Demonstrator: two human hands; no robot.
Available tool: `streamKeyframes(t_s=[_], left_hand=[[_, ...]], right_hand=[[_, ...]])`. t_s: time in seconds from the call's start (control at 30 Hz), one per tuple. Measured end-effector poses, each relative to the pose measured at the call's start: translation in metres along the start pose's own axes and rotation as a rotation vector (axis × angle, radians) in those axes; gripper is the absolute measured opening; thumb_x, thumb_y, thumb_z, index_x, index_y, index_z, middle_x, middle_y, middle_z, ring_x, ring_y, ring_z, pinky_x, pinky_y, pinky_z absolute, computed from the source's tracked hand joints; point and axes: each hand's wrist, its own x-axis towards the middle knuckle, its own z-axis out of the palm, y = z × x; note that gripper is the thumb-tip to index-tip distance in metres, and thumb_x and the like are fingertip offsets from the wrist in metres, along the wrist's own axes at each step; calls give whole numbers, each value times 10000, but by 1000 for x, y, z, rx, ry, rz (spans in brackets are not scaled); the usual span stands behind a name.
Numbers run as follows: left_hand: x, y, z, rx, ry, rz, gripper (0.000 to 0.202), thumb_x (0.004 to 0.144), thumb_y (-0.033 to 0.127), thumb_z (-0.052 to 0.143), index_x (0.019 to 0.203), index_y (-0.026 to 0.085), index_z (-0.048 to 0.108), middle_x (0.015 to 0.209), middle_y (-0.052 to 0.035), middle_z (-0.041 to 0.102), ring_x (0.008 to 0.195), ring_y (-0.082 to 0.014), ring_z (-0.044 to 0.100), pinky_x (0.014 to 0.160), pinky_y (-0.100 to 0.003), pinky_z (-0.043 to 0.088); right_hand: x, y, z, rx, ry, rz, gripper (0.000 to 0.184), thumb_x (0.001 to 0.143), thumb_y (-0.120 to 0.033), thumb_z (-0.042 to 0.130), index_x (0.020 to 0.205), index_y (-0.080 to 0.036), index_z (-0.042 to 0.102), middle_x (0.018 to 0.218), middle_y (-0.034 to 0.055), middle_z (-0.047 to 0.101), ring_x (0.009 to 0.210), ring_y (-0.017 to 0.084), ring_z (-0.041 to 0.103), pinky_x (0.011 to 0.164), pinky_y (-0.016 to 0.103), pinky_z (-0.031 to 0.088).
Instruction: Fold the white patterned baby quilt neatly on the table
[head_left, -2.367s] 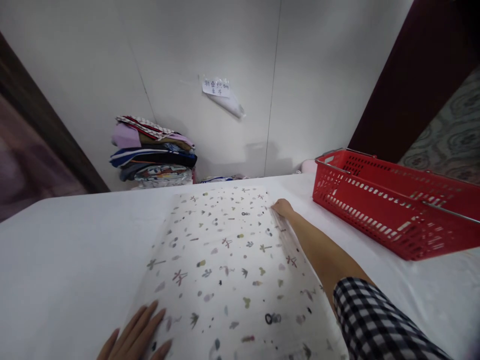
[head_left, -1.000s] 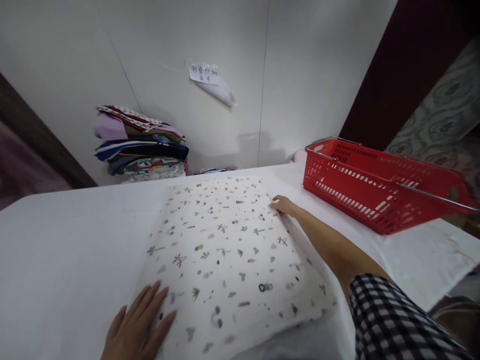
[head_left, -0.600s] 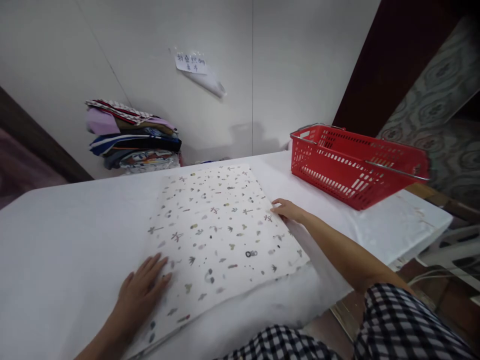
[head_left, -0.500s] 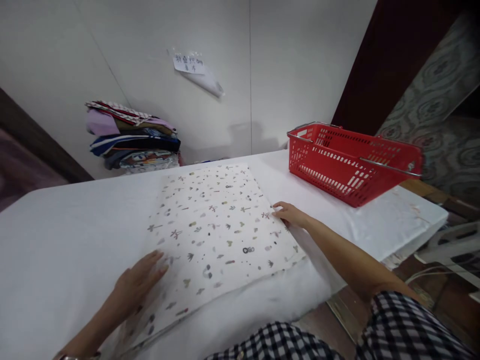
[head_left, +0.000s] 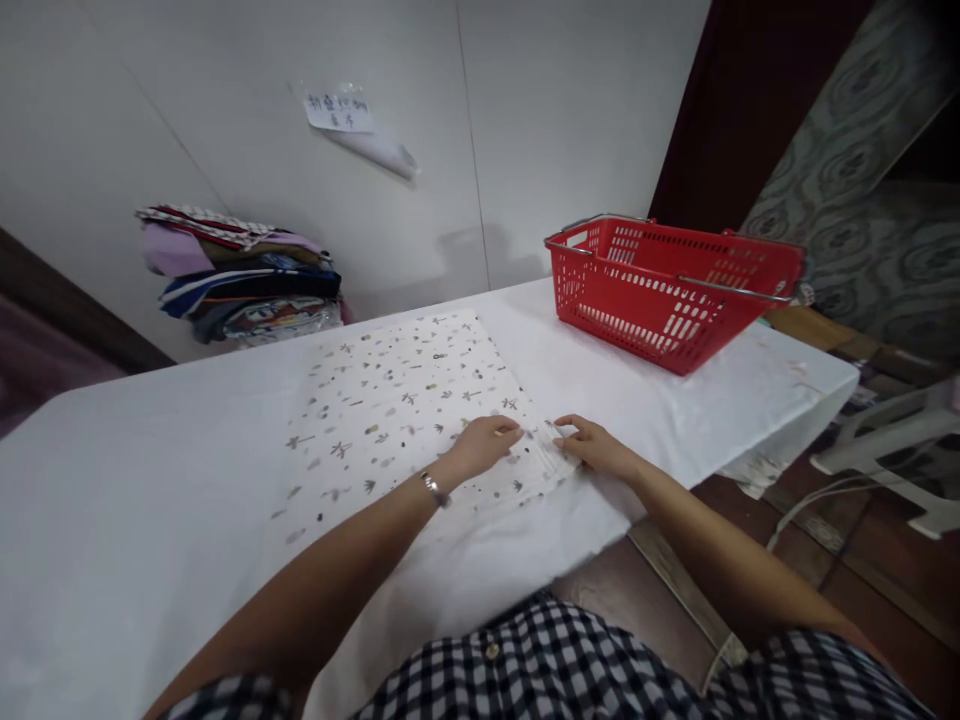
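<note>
Here, patterned cloth [head_left: 397, 400] flat under both hands' loosely curled fingers [head_left: 504, 432], near corner, nothing gripped.

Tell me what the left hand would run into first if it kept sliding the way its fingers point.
The left hand lies on the printed cloth, fingers pointing toward the right hand at the cloth's right edge. Going straight on, it would probably meet that hand's fingertips first; only a narrow strip of cloth shows between them.

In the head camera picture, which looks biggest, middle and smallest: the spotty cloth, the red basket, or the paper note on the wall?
1. Spotty cloth
2. Red basket, though it stands farther back
3. Paper note, farthest away
</note>
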Motion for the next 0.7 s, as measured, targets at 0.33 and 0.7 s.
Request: streamKeyframes(t_s=[0.33,0.7], left_hand=[[31,16,44,-286,-97,-335,463,819,576,532,821,115,574,760,-65,625,572,-130,588,545,-252,477],[24,-1,18,-290,45,-285,282,720,303,696,910,140,567,720,-38,614,677,-165,592,566,-251,446]], right_hand=[[-30,-5,27,-550,229,-302,339,885,-271,455,1218,-205,445,790,14,664,678,162,597,618,250,387],[-10,-23,26,-433,193,-401,186,921,-344,463,954,-218,596,777,-3,677,678,133,604,639,222,411]])
